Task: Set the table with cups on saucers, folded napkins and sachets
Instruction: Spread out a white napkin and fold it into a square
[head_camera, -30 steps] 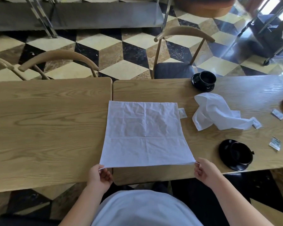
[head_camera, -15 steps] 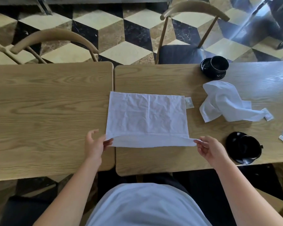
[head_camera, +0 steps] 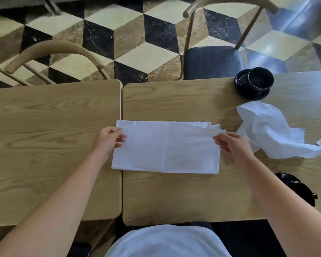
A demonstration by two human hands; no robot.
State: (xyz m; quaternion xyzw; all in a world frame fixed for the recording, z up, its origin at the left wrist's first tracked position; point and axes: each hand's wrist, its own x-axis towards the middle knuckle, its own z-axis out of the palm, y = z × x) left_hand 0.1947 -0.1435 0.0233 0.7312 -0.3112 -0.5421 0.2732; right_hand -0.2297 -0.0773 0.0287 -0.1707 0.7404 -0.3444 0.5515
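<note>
Fingers: the left hand (head_camera: 107, 139) and right hand (head_camera: 230, 145) each pinch a corner of the napkin's upper layer, thumb and fingertips closed on cloth.
Napkin (head_camera: 165, 149): doubled over, lying flat across the seam between the two tables, right between both hands; the far-right corners look misaligned, a bit of under-layer peeking out.
Doing it well: I'd say square the top edge to the one beneath, lay it down, then press the near crease flat.
Spare napkin (head_camera: 267, 130): crumpled, just right of the right hand.
Cups: far cup on saucer (head_camera: 254, 83) beyond it; near cup (head_camera: 296, 188) by the right forearm.
</note>
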